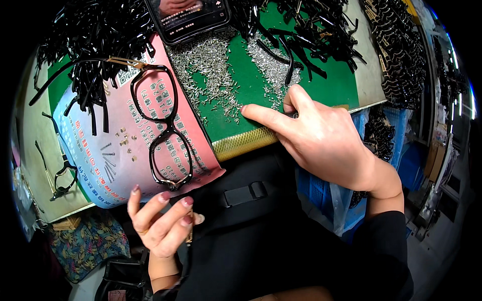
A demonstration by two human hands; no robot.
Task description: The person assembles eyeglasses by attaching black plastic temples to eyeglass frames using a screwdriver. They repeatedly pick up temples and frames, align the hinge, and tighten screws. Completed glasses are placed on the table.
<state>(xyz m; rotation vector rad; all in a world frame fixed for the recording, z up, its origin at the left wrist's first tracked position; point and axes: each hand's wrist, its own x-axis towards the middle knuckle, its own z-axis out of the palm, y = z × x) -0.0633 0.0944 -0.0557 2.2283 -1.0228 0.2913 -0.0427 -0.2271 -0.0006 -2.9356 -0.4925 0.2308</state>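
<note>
My left hand is in front of the table edge, fingers curled, at the lower end of a black eyeglass frame. The frame has two empty rims and a spread temple with a gold-coloured section. Another gold part shows beside my fingers; the grip itself is partly hidden. My right hand reaches over the green mat, one digit stretched to a pile of small silver metal pins. Its other fingers bend underneath, their tips hidden; I see nothing held there.
A phone lies beyond the pins. Heaps of black temples cover the far side. A printed pink-and-blue sheet carries screws and small gold bits. Another eyeglass frame lies left. Blue crates stand right.
</note>
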